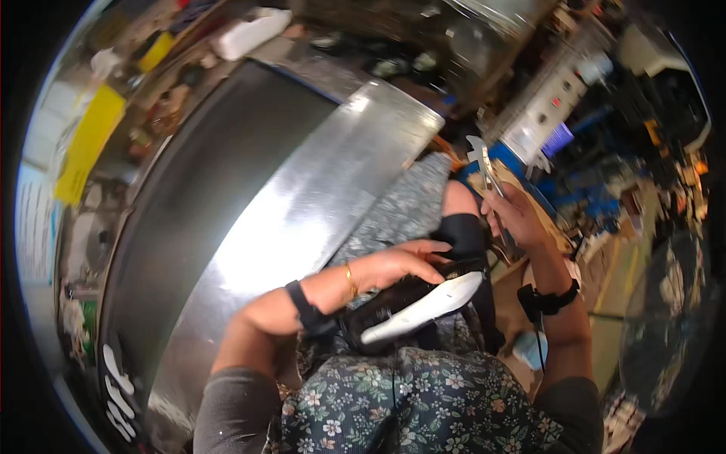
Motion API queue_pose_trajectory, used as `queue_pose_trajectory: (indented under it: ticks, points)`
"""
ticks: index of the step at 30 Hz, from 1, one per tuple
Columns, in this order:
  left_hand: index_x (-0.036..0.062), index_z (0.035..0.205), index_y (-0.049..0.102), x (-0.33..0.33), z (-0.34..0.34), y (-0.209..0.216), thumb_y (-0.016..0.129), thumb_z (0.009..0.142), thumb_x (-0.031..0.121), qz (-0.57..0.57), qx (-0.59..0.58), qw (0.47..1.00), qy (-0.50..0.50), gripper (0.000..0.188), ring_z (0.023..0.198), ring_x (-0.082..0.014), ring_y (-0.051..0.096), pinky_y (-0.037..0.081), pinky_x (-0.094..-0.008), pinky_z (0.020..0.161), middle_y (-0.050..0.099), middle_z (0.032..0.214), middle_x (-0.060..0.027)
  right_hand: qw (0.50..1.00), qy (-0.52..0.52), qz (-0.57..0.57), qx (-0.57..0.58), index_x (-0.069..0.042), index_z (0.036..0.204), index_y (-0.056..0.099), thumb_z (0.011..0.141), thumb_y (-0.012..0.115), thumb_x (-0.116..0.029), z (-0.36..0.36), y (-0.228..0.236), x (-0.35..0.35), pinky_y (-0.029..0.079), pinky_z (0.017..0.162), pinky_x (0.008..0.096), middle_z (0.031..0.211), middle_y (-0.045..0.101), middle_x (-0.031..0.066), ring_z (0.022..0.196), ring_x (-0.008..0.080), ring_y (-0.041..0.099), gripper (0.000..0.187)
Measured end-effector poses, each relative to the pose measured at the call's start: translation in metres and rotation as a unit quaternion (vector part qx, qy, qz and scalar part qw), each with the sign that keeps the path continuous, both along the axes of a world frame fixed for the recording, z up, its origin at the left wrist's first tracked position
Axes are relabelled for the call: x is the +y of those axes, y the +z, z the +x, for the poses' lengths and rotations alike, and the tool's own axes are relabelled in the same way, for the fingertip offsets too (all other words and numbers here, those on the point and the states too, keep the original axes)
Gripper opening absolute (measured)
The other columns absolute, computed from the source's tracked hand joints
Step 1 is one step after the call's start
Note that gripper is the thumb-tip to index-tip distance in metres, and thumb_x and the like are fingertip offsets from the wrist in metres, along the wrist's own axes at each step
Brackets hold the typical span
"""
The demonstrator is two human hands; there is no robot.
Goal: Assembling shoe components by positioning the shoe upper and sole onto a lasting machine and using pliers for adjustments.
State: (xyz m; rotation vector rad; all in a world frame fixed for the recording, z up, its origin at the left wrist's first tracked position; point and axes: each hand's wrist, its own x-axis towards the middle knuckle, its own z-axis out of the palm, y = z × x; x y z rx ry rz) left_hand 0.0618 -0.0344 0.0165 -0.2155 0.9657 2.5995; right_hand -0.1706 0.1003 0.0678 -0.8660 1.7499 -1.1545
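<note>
A black shoe upper (389, 303) lies across my lap, its underside turned up with a long white insole (423, 310) on it. My left hand (401, 265) grips the shoe along its far side, the thumb beside the white insole. To the right, raised away from the shoe, my right hand (514, 216) is closed round the handles of metal lasting pincers (482, 159). Their jaws point up and away from me. How far the jaws are apart is hard to tell.
A shiny metal ledge (318, 178) runs along my left, beside a black conveyor belt (219, 144). Several white sole-shaped pieces (119, 393) rest at its near end. A blue box (508, 159) stands beyond my right hand. Cluttered materials fill the right side, near a fan guard (662, 325).
</note>
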Motion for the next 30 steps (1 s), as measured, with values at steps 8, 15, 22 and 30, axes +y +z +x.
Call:
queue_pose_trajectory:
  ticks: [8, 15, 22, 30]
  points:
    - [0.0008, 0.135, 0.052, 0.017, -0.052, -0.02, 0.077, 0.08, 0.035, -0.458, 0.085, 0.856, -0.226, 0.07, 0.109, -0.0228, 0.061, 0.046, -0.0313, 0.094, 0.063, 0.124, -0.0142, 0.982, -0.016, 0.164, -0.095, 0.0, 0.117, 0.062, 0.094, 0.058, -0.016, 0.069, 0.052, 0.16, 0.049, 0.075, 0.0236, 0.091, 0.066, 0.0024, 0.083, 0.0072, 0.061, 0.028]
    - [0.0036, 0.124, 0.062, 0.03, -0.049, -0.026, 0.08, 0.078, 0.023, -0.502, 0.058, 0.846, -0.172, 0.054, 0.096, -0.0133, 0.064, 0.048, -0.0276, 0.088, 0.07, 0.107, -0.0071, 0.964, 0.095, 0.224, -0.11, -0.001, 0.12, 0.062, 0.095, 0.057, -0.02, 0.075, 0.023, 0.181, 0.045, 0.074, 0.0231, 0.088, 0.063, -0.0001, 0.083, 0.0055, 0.057, 0.032]
    - [0.007, 0.12, 0.065, 0.047, -0.045, 0.0, 0.082, 0.073, 0.028, -0.535, -0.081, 0.834, -0.112, 0.054, 0.094, -0.0202, 0.068, 0.05, -0.0321, 0.085, 0.072, 0.102, -0.0102, 0.968, 0.043, 0.236, -0.068, -0.002, 0.086, 0.056, 0.097, 0.053, -0.019, 0.092, 0.018, 0.128, 0.044, 0.06, 0.0246, 0.07, 0.056, 0.0019, 0.065, 0.0072, 0.053, 0.02]
    - [-0.0011, 0.117, 0.065, 0.04, -0.046, -0.011, 0.08, 0.078, 0.009, -0.437, -0.063, 0.89, -0.112, 0.043, 0.087, -0.0061, 0.058, 0.048, -0.0235, 0.08, 0.069, 0.099, -0.0022, 0.988, -0.085, 0.066, -0.114, 0.003, 0.101, 0.063, 0.096, 0.054, -0.019, 0.078, 0.041, 0.115, 0.048, 0.065, 0.0255, 0.081, 0.064, 0.0065, 0.075, 0.0116, 0.062, 0.024]
